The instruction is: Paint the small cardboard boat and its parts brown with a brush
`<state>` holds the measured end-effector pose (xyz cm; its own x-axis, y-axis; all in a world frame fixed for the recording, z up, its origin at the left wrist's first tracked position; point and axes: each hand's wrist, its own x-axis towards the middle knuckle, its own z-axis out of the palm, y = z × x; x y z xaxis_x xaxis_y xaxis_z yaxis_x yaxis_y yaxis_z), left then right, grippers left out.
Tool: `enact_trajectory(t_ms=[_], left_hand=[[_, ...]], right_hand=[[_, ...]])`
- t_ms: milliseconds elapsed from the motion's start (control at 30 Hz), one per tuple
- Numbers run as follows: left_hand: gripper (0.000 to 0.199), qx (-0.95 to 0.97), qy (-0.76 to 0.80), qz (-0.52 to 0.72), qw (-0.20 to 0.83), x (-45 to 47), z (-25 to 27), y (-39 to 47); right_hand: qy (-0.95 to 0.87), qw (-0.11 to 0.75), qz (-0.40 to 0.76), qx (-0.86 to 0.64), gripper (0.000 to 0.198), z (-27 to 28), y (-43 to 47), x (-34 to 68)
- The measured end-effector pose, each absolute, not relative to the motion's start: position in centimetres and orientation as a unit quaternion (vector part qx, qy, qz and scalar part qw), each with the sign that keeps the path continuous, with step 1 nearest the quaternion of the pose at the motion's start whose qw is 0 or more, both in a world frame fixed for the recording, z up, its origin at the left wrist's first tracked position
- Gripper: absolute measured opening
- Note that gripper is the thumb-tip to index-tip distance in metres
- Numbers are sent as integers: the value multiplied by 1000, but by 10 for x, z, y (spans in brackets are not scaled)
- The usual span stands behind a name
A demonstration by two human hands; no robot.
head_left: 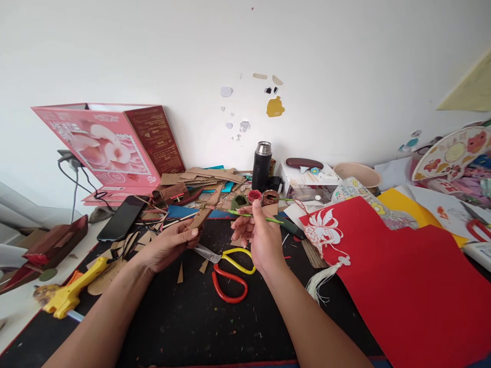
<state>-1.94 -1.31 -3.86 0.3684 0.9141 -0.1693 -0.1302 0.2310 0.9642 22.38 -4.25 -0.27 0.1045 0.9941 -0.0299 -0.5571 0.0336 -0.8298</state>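
My left hand (174, 245) pinches a brown strip of cardboard (200, 219), tilted up and away from me. Between the thumb and fingers of my right hand (261, 235) lies a thin green paintbrush (271, 220); its tip points left toward the cardboard, and I cannot make out the bristles. The two hands are apart, above the black mat. Below and between them rest scissors (218, 259) with one yellow and one red handle. Just beyond stand small open paint jars: green (240, 201), red (254, 196) and brown (271, 198).
Cardboard scraps (195, 176) are piled at the back beside a black flask (262, 168). On the left lie a phone (121, 219) and a yellow glue gun (74, 289), below a pink gift bag (111, 148). Red paper (402, 276) with a tasselled ornament (324, 230) covers the right.
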Motion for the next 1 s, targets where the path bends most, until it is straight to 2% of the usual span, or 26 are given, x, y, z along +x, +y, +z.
enact_trajectory(t_ms=[1000], left_hand=[[45,480,382,399,682,-19,-37,-12]], right_hand=[[-298,658,592,-358,66,-4,-42,225]])
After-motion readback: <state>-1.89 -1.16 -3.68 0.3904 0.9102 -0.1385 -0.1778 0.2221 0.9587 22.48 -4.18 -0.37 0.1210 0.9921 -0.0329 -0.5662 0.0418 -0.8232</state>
